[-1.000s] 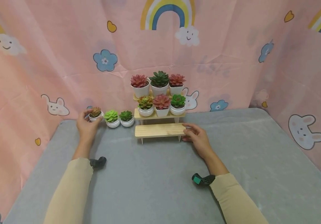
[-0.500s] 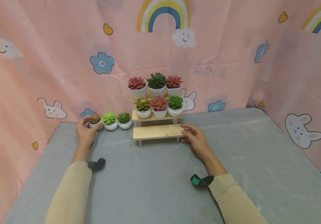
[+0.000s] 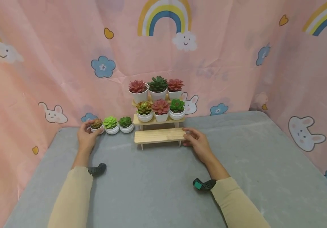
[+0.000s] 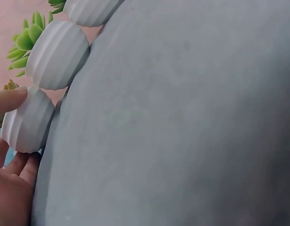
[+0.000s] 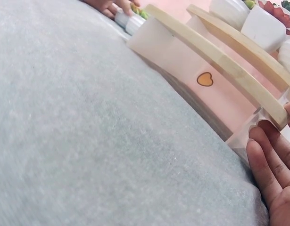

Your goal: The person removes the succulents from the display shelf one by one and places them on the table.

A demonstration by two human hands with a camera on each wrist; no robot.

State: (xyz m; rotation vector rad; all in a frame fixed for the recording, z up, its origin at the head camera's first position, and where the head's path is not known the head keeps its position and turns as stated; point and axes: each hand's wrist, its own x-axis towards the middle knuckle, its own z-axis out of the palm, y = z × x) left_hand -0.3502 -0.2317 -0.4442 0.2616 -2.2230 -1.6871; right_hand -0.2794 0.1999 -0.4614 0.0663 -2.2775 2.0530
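At the left back of the table, my left hand (image 3: 86,136) holds a small brown-leaved potted succulent (image 3: 97,126), thumb on the near side of its ribbed white pot (image 4: 29,120) and fingers round behind. Beside it stand a light green succulent (image 3: 111,125) and a dark green succulent (image 3: 126,124) in similar pots, making a row. My right hand (image 3: 199,144) grips the right end of the bare bottom tier (image 3: 160,135) of a wooden step stand. In the right wrist view, its thumb lies at the board's end and its fingertips (image 5: 259,134) touch the clear leg below.
Three succulents, including a dark green one (image 3: 158,85), stand on the stand's top tier. Three more, with a pink one (image 3: 161,107) between two others, fill the middle tier (image 3: 166,120). A pink patterned curtain (image 3: 66,57) hangs right behind the grey-covered table (image 3: 146,186).
My left hand has brought the brown succulent slightly nearer, into line with the two green ones. My right hand has kept its grip on the stand. The head view has shifted a little.
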